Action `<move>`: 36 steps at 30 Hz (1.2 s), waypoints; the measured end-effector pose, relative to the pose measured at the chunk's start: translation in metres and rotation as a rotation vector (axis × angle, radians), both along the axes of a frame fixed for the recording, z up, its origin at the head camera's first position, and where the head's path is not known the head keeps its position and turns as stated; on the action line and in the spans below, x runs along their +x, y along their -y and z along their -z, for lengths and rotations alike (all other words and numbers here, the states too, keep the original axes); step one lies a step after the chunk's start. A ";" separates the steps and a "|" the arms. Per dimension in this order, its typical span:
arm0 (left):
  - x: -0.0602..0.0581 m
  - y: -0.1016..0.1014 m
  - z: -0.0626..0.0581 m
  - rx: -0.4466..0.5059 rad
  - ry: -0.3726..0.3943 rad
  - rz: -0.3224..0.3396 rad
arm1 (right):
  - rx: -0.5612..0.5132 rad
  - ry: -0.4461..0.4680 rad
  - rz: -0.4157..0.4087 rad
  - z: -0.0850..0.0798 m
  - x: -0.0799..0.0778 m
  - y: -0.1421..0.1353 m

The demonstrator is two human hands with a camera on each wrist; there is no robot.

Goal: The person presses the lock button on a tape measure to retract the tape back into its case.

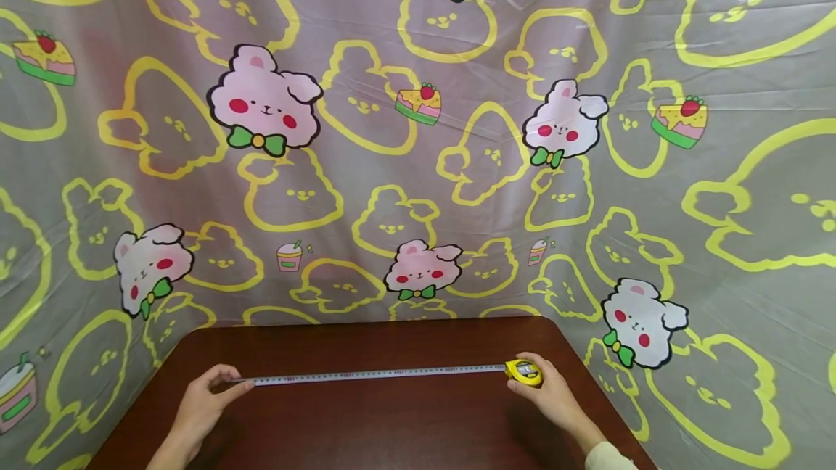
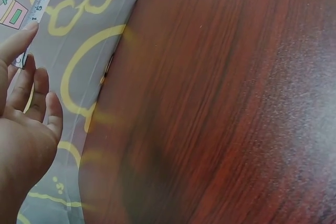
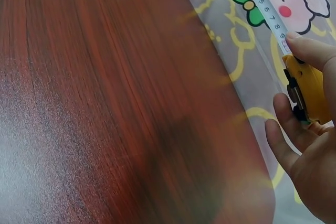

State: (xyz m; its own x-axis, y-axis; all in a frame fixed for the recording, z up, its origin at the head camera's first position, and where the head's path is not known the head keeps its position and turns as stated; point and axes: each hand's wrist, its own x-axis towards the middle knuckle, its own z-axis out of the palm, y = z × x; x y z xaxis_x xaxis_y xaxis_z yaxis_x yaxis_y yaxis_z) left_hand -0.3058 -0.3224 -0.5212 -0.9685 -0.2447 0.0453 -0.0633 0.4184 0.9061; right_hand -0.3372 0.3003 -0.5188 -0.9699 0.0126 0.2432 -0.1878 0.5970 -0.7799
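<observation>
Blade (image 1: 379,374) stretched above table (image 1: 366,434). Over table's left, left hand (image 1: 201,403) pinches blade end; over table's right, right hand (image 1: 554,392) grips case (image 1: 526,374). Left pinch slipping could let blade recoil.

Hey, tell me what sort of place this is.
Probably a small curtained-off work booth, though the wider room is out of view. A grey cartoon-print curtain surrounds the far end and both sides of a dark reddish-brown wood-grain table, with a yellow tape measure extended above it.
</observation>
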 end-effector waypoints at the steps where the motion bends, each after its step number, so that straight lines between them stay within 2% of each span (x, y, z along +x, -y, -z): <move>1: 0.000 0.000 0.001 -0.001 0.006 0.003 | -0.002 -0.001 0.000 0.000 0.000 0.001; 10: -0.002 -0.004 0.008 -0.013 -0.002 0.024 | -0.027 0.009 -0.005 0.005 -0.001 0.007; 18: -0.005 -0.009 0.007 -0.030 -0.007 0.041 | -0.054 -0.002 -0.006 0.005 -0.001 0.013; 30: -0.004 -0.015 0.008 -0.032 -0.047 0.044 | -0.056 -0.025 -0.009 0.006 -0.002 0.021; 36: -0.007 -0.018 0.008 -0.039 -0.034 0.054 | -0.064 -0.051 -0.015 0.008 -0.001 0.023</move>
State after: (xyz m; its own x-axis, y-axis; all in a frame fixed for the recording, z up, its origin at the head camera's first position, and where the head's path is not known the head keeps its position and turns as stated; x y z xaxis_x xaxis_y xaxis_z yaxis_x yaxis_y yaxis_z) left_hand -0.3125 -0.3049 -0.5290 -0.9781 -0.1895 0.0865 -0.0096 0.4558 0.8900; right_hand -0.3381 0.2775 -0.5267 -0.9566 0.0155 0.2911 -0.2364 0.5431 -0.8057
